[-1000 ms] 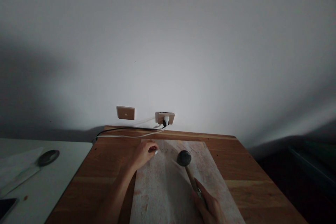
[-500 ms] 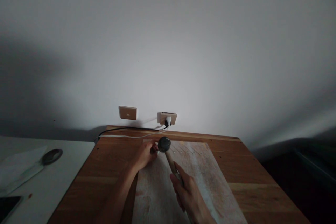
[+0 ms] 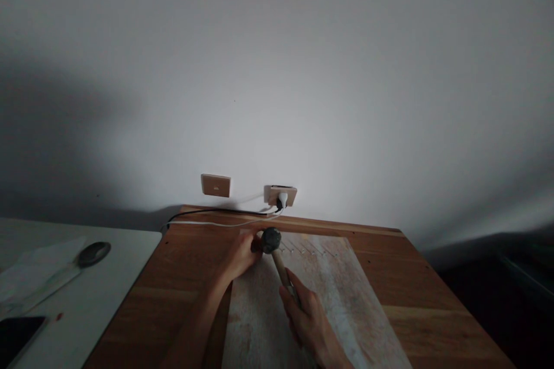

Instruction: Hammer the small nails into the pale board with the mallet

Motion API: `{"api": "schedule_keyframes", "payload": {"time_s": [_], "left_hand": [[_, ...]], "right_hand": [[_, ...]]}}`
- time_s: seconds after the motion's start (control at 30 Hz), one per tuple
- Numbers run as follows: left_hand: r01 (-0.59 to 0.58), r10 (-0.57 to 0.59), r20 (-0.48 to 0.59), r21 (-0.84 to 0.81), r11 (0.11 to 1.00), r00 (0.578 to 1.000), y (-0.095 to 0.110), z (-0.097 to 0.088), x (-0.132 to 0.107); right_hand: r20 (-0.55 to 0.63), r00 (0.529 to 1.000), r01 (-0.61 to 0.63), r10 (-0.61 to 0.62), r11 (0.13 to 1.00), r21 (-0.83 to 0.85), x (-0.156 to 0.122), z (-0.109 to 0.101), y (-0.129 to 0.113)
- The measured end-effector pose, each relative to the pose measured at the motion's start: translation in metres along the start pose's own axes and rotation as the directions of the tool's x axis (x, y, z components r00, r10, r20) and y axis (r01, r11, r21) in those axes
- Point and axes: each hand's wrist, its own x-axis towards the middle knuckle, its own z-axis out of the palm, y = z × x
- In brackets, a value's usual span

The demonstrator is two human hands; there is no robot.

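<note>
My right hand (image 3: 309, 314) is wrapped round the wooden handle of a mallet (image 3: 280, 270), whose dark, round head is raised in front of my left fingers. My left hand (image 3: 244, 252) is at the far left corner of a worn, whitish board (image 3: 298, 305), fingers pinched together. The mallet head partly covers those fingertips, so what they hold is hidden. To the right of the head, several thin nails (image 3: 312, 252) stand in a row along the board's far edge.
The board lies on a brown wooden table (image 3: 415, 294) against a wall. Behind are a plugged-in socket (image 3: 282, 196), a second wall plate (image 3: 215, 185) and cables (image 3: 216, 211). On a white table (image 3: 108, 282) at left lie a dark-headed, pale-handled tool (image 3: 93, 253) and a black phone-like slab (image 3: 19, 337).
The view has shifted slightly, so the table and wall plates appear farther right. The mallet head stays close to my left fingers. Both hands keep their grips.
</note>
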Motion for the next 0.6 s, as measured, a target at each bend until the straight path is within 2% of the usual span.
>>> {"api": "schedule_keyframes", "payload": {"time_s": [0.37,0.5,0.6], "left_hand": [[0.015,-0.015,0.016,-0.019,1.000,1.000,0.000,-0.001,-0.001],[0.020,-0.020,0.024,-0.015,1.000,1.000,0.001,-0.002,0.000],[0.030,-0.029,0.031,-0.009,1.000,0.999,0.002,-0.002,0.000]], "right_hand": [[-0.001,1.000,-0.014,0.014,1.000,-0.015,-0.010,0.001,-0.015],[-0.006,0.998,-0.061,0.061,0.996,0.061,-0.010,0.001,-0.015],[-0.082,0.989,-0.102,0.120,0.975,0.196,-0.020,0.003,-0.007]]}}
